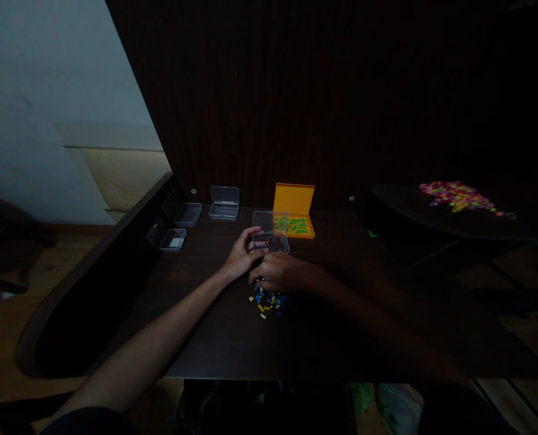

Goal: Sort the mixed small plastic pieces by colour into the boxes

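My left hand (pixel 242 254) grips the left side of a clear plastic box (pixel 287 246), its thumb at the front edge and its fingers behind the raised lid. Small dark red pieces lie in the box. My right hand (pixel 278 270) is just in front of the box, over the far side of a pile of small toy bricks (pixel 273 300). Its fingers are bent together and point left; whatever they pinch is hidden. The loose bricks are blue, yellow and whitish. Right behind the clear box stands an open orange case (pixel 295 198) with green pieces in it.
Three more clear boxes stand open at the back left: one (pixel 224 209), another (pixel 188 214) and a smaller one (pixel 173 240) with a white slip. A raised side panel (pixel 92 290) borders the dark table (pixel 214 350). At right, colourful pieces (pixel 459 196) lie on a dark surface.
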Demonstrator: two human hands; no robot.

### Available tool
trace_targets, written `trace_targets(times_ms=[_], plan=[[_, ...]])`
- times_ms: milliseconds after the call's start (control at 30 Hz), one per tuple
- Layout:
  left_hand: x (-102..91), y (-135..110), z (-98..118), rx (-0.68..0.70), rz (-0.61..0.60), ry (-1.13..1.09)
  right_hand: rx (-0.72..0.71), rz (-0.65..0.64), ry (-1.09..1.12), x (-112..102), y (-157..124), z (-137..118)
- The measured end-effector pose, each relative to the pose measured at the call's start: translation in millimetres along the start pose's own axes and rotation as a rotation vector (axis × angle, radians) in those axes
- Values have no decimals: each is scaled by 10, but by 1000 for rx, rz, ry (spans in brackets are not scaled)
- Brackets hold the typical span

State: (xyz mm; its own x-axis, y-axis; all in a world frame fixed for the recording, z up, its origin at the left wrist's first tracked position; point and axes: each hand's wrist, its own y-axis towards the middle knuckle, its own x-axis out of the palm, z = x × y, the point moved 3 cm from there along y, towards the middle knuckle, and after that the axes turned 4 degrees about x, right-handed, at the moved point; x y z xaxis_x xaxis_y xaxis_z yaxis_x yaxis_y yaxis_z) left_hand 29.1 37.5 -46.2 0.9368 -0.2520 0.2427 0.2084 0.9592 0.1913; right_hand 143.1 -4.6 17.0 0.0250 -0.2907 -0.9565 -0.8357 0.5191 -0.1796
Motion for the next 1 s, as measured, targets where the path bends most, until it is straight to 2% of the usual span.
trace_targets(times_ms=[367,533,633,733,867,1000], plan=[[-7,6,-11,13,-9,-9,35,18,-12,5,18,-1],[6,9,18,27,-34,7,20,100,79,-171,-76,111],[19,4,37,31,-27,16,78,186,113,-344,-155,240],[44,-13,49,11,-40,10,180,331,197,-429,-183,392],[70,-33,49,12,-92,9,261,530,305,-354,-123,544],[72,-32,16,19,-126,1,279,554,330,-209,-28,593]])
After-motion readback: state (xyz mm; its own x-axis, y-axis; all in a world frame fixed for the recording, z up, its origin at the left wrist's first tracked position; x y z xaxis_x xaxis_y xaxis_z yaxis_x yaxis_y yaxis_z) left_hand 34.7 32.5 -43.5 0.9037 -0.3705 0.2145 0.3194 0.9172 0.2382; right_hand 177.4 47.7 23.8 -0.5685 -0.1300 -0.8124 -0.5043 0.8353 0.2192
